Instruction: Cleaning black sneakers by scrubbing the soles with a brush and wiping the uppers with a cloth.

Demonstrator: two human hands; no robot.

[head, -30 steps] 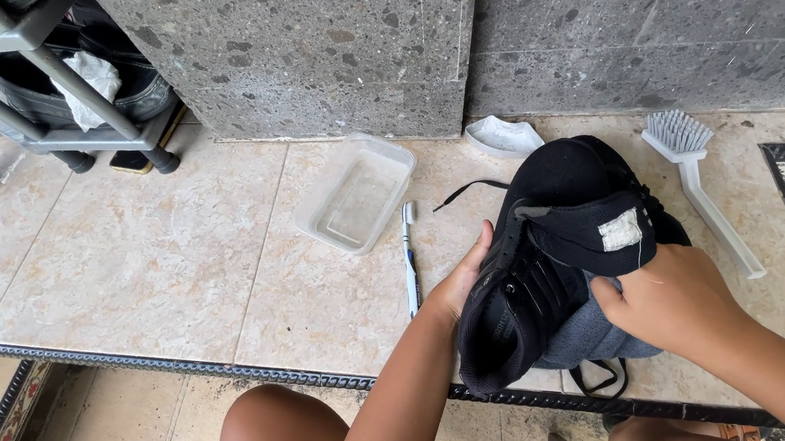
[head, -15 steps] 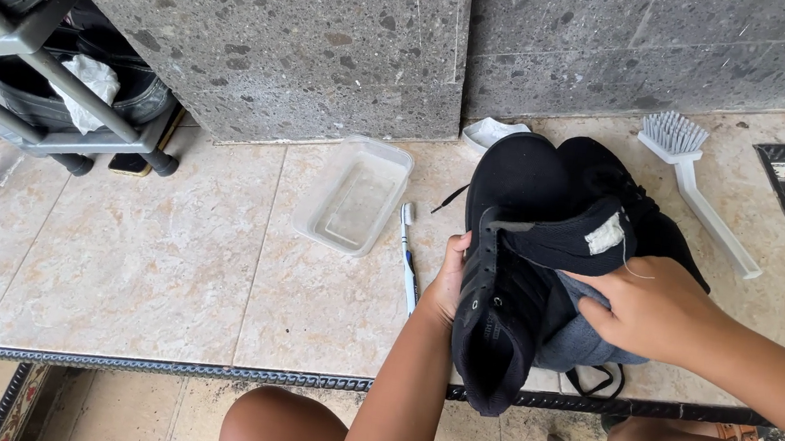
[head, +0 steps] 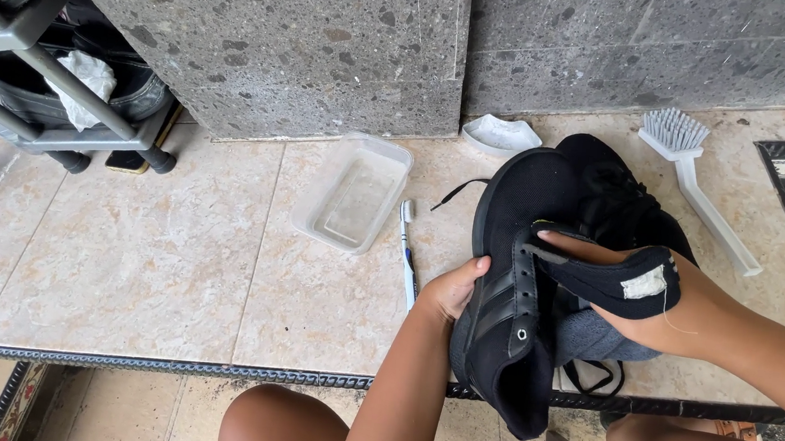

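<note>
Right of the clear plastic tray point(head: 354, 193) on the tiled floor, your left hand point(head: 451, 290) clasps the black shoe's point(head: 511, 291) side. Your right hand point(head: 665, 312) pinches its pulled-out tongue point(head: 615, 278); a toothbrush point(head: 407, 251) lies between tray and shoe.

Compared with a second ago, the right hand point(head: 665, 312) now pulls the shoe's point(head: 510, 301) tongue point(head: 615, 278) back, opening it wider. The left hand point(head: 453, 290) sits lower on its side. A second shoe point(head: 613, 200) shows behind.

Right hand point(head: 655, 311) fingers hidden inside black shoe point(head: 510, 301); second shoe point(head: 623, 201) mostly covered; rack point(head: 49, 68) cut by frame edge
</note>
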